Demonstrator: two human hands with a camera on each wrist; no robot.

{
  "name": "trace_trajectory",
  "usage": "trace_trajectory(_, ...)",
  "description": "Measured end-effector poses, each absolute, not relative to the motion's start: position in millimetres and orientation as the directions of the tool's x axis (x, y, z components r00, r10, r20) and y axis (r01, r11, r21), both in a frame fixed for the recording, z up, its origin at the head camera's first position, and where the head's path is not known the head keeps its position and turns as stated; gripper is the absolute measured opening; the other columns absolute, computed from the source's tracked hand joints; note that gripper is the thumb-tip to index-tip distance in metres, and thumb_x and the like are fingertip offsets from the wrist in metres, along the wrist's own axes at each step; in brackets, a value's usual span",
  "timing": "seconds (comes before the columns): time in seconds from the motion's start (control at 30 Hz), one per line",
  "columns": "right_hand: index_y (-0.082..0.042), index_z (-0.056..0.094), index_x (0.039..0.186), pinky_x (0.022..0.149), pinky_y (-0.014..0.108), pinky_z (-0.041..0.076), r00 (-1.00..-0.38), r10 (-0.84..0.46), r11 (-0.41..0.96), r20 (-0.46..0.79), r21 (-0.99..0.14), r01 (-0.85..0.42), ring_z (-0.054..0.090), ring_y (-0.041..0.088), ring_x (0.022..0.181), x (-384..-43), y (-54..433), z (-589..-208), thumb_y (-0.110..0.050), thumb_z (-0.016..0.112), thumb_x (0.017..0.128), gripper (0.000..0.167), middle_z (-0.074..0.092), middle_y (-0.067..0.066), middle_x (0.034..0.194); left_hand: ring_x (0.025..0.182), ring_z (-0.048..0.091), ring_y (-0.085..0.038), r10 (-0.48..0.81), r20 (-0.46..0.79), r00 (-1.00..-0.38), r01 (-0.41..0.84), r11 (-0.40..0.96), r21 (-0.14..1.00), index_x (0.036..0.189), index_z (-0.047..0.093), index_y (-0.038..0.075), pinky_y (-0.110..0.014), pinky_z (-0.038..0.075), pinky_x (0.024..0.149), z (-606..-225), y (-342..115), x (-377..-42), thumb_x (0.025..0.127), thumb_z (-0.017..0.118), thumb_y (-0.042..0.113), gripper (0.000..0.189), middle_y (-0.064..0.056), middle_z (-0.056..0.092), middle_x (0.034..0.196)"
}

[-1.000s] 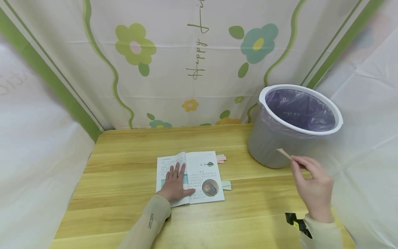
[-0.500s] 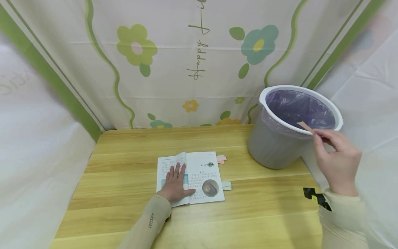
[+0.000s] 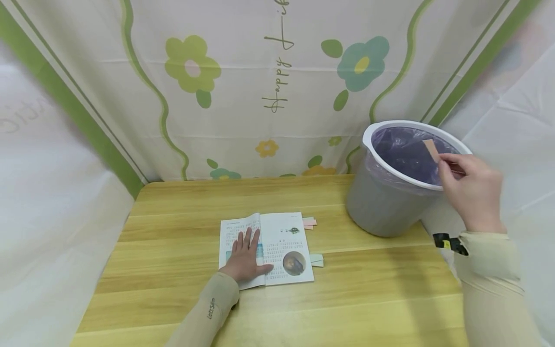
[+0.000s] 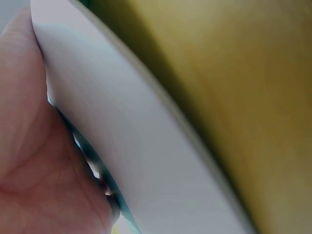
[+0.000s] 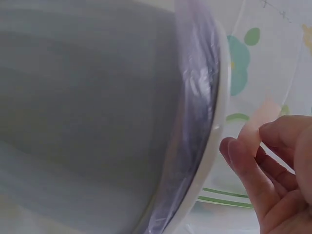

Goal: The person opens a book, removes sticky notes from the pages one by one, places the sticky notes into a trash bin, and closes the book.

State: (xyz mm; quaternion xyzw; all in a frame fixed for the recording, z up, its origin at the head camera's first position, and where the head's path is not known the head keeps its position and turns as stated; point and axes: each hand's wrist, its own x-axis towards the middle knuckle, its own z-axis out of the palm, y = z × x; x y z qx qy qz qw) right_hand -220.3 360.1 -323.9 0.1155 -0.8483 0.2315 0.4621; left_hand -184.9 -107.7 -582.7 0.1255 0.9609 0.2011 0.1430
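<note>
An open book [image 3: 286, 231] lies on the wooden table. My left hand [image 3: 244, 260] rests on its left page with fingers spread; in the left wrist view the palm [image 4: 29, 146] lies against the page [image 4: 126, 126]. Pink tabs [image 3: 310, 222] and green tabs [image 3: 317, 260] stick out from the book's right edge. Between thumb and forefinger my right hand [image 3: 472, 190] pinches a small orange-pink paper strip [image 3: 431, 150]. That strip is above the opening of a grey trash bin [image 3: 377, 207]. In the right wrist view the strip [image 5: 256, 127] stands up from the fingertips, beside the bin's rim.
The bin has a white rim [image 3: 392, 169] and a purple plastic liner [image 3: 403, 149], and stands at the table's back right. A flower-printed curtain [image 3: 243, 96] hangs behind the table [image 3: 182, 202], with white sheets at both sides.
My right hand has moved up and to the right, carrying the paper strip from in front of the bin to over its opening. The left hand has stayed on the book.
</note>
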Motion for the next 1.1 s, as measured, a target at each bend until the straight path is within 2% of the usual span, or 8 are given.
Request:
trace_trajectory(0.13,0.004,0.076,0.099,0.068,-0.001,0.029,-0.594,-0.037,0.900,0.804,-0.232,-0.370,0.038,-0.033,0.076,-230.4,367.3,-320.8,-0.006,0.065,0.089,0.018,0.072,0.025,0.088,0.148,-0.009,-0.041,0.300,-0.220,-0.928,0.189,0.890,0.415,0.160,-0.004,0.013,-0.055,0.005,0.119,-582.9,-107.5,-184.7,0.085,0.059,0.070,0.114,-0.017,-0.009,0.164)
trace_trajectory(0.27,0.003,0.076,0.100,0.060,0.010,0.031,-0.647,-0.068,0.922,0.760,-0.201,-0.332,0.030,-0.036,0.073,-239.2,370.9,-317.5,-0.006,0.066,0.089,0.018,0.071,0.025,0.086,0.148,-0.009,-0.041,0.302,-0.214,-0.929,0.194,0.890,0.413,0.160,-0.003,0.013,-0.055,0.004,0.119,-583.1,-107.6,-184.9,0.085,0.059,0.071,0.114,-0.017,-0.008,0.164)
trace_trajectory(0.33,0.003,0.076,0.100,0.059,0.017,0.033,-0.671,-0.067,0.927,0.738,-0.203,-0.316,0.031,-0.032,0.071,-243.4,371.8,-316.5,-0.007,0.066,0.089,0.018,0.071,0.025,0.086,0.148,-0.009,-0.040,0.302,-0.214,-0.929,0.194,0.890,0.413,0.160,-0.004,0.013,-0.055,0.004,0.119,-583.2,-107.8,-185.0,0.084,0.059,0.071,0.114,-0.017,-0.009,0.164)
trace_trajectory(0.4,0.003,0.076,0.100,0.059,0.022,0.034,-0.688,-0.070,0.932,0.722,-0.198,-0.302,0.049,-0.018,0.068,-247.5,372.5,-315.7,-0.007,0.065,0.089,0.019,0.071,0.025,0.086,0.148,-0.009,-0.041,0.303,-0.213,-0.929,0.195,0.889,0.415,0.160,-0.003,0.012,-0.055,0.004,0.119,-583.4,-107.9,-185.0,0.084,0.059,0.072,0.114,-0.017,-0.008,0.164)
trace_trajectory(0.47,0.003,0.075,0.101,0.060,0.027,0.035,-0.701,-0.066,0.937,0.710,-0.198,-0.288,0.062,0.006,0.067,-251.0,373.2,-315.1,-0.009,0.064,0.090,0.020,0.071,0.025,0.087,0.148,-0.009,-0.040,0.302,-0.214,-0.929,0.194,0.889,0.414,0.160,-0.003,0.013,-0.055,0.004,0.119,-583.6,-107.9,-185.1,0.084,0.059,0.072,0.114,-0.017,-0.009,0.164)
trace_trajectory(0.57,0.004,0.075,0.101,0.062,0.038,0.038,-0.721,-0.061,0.941,0.690,-0.201,-0.272,0.065,0.042,0.072,-255.9,374.9,-314.8,-0.010,0.063,0.091,0.021,0.071,0.026,0.088,0.148,-0.009,-0.040,0.302,-0.214,-0.929,0.194,0.890,0.413,0.160,-0.003,0.013,-0.055,0.004,0.119,-584.3,-107.8,-185.6,0.084,0.059,0.072,0.115,-0.017,-0.008,0.164)
trace_trajectory(0.73,0.004,0.074,0.103,0.065,0.054,0.040,-0.781,-0.040,0.950,0.623,-0.218,-0.222,0.063,0.047,0.076,-262.3,377.9,-313.3,-0.013,0.059,0.093,0.024,0.070,0.027,0.091,0.148,-0.010,-0.040,0.303,-0.212,-0.929,0.198,0.892,0.406,0.160,-0.004,0.013,-0.054,0.004,0.119,-588.2,-108.0,-187.0,0.084,0.059,0.072,0.115,-0.016,-0.009,0.164)
trace_trajectory(1.1,0.003,0.073,0.104,0.063,0.057,0.044,-0.904,-0.061,0.970,0.423,-0.189,-0.154,0.062,0.047,0.074,-273.3,380.9,-316.0,-0.019,0.056,0.096,0.029,0.070,0.028,0.093,0.148,-0.009,-0.041,0.301,-0.212,-0.930,0.194,0.890,0.413,0.160,-0.003,0.012,-0.055,0.004,0.119,-586.7,-107.4,-185.0,0.084,0.060,0.070,0.115,-0.017,-0.009,0.164)
